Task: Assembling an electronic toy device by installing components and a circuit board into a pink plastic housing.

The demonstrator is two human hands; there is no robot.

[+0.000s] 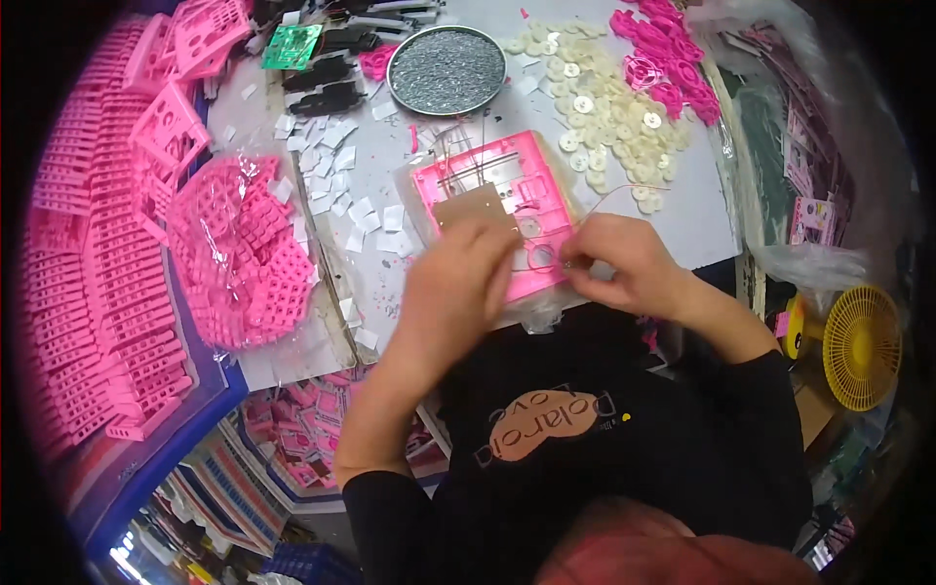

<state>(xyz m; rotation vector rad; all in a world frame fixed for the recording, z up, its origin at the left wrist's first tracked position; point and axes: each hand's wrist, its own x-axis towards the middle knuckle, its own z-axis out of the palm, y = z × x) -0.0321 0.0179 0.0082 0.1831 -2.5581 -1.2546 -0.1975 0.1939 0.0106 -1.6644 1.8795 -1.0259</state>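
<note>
Directly ahead on worktop (682, 210): pink plastic frame (507, 195), long axis running away | left hand (458, 283) presses its near edge | right hand (619, 263) pinches thin wire (614, 193), just beside.

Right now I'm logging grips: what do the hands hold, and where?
The left hand holds the pink plastic frame down at its near edge; the right hand pinches a thin wire at its near end.

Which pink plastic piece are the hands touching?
The flat pink frame in the middle, under the left hand and right hand; the other pink pieces lie untouched in piles.
</note>
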